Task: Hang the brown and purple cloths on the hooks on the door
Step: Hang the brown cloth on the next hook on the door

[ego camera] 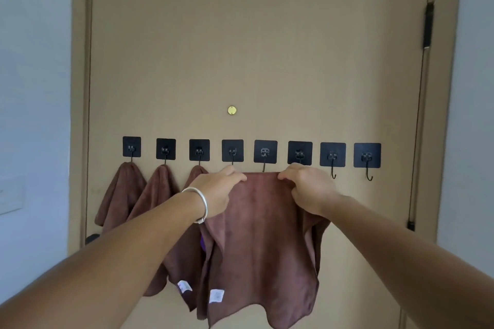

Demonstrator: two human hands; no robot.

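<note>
While both hands pinch its top edge, I see the brown cloth (263, 243) stretched flat in front of the door (267, 48). My left hand (216, 192) grips the upper left corner and my right hand (307, 187) the upper right, fingers curled over the hem. That edge runs level just below the row of hooks (264, 153), touching none that I can confirm; the fifth hook's tip sits right at the hem. Eight black square pads carry thin dark wire hooks. The two rightmost hooks (350, 157) hang bare, with open door panel beneath them. On the left, three hung brown cloths (157, 195) drape in soft bunched folds from the first three hooks. Cloth texture looks plush, with a wavy lower edge and a white label (216, 296) near the bottom left. A sliver of purple cloth (203, 244) shows behind the held one's left edge. A silver bangle (199, 204) circles my left wrist. The door is matte tan with a small brass disc (231, 110).
</note>
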